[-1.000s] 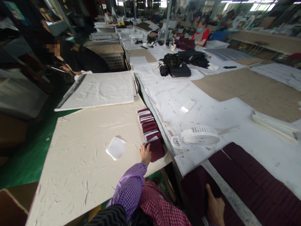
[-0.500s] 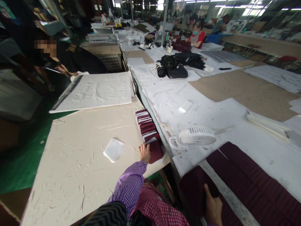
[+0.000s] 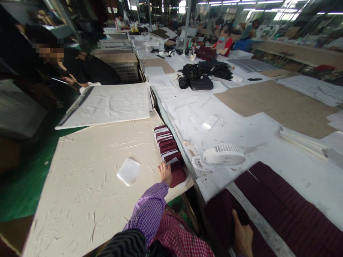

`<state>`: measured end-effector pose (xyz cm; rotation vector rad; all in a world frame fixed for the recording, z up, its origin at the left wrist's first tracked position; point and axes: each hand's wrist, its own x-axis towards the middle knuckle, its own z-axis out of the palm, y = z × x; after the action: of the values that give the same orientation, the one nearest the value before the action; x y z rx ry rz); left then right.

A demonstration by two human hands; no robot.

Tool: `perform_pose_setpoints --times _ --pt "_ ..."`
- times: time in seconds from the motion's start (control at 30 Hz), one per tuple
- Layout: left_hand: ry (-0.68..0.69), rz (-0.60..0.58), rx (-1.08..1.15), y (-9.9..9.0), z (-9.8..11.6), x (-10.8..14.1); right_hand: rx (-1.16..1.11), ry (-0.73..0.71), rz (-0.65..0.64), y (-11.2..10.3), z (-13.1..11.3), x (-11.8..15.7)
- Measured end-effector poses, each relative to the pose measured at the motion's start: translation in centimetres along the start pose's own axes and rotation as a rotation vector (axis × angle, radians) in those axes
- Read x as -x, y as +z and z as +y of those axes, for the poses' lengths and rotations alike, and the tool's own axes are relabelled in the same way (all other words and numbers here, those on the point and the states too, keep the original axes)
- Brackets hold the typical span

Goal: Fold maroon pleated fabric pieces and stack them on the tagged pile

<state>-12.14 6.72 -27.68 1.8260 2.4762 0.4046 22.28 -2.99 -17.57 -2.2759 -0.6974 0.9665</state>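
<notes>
My left hand (image 3: 165, 172) is at the near end of a row of overlapping maroon and white pieces (image 3: 166, 140). Its bent fingers grip the left edge of the nearest maroon fabric piece (image 3: 178, 175), which has rounded corners. At the lower right, my right hand (image 3: 243, 232) holds a larger maroon fabric piece (image 3: 221, 214), thumb on top and the other fingers mostly hidden. Beside it, long rows of overlapping maroon pieces (image 3: 289, 203) lie on the white-covered table (image 3: 257, 135).
A white sheet stack (image 3: 129, 171) lies on the cream-covered board (image 3: 88, 178) to the left. A small white fan (image 3: 223, 155) stands between my hands. Black bundles (image 3: 199, 75) sit farther back. A person in black (image 3: 88, 67) bends at the left; another in red (image 3: 227, 44) sits beyond.
My hands stay almost in place, with the left fingers shifting slightly at the maroon piece's edge. At the left, the person in black has moved their head a little.
</notes>
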Motion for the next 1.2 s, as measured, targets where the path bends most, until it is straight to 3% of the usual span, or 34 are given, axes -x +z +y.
perform_pose_setpoints --times 0.27,0.47,0.77,1.07,1.2 --pt "0.133 0.004 0.155 -1.8 0.0 4.1 0.029 0.009 0.002 -0.2 -0.7 0.3" --pt "0.2 -0.008 0.278 -1.9 0.4 6.6 -0.009 0.025 0.006 0.1 0.5 -0.3" --pt "0.295 -0.042 0.333 -2.1 1.4 7.9 -0.053 0.013 0.022 0.1 0.6 -0.3" --pt "0.266 -0.135 0.38 -1.7 2.1 9.4 -0.028 -0.016 0.001 0.2 1.7 -1.0" --pt "0.247 -0.152 0.478 -1.6 2.1 9.5 -0.032 -0.032 0.012 0.2 1.0 -0.5"
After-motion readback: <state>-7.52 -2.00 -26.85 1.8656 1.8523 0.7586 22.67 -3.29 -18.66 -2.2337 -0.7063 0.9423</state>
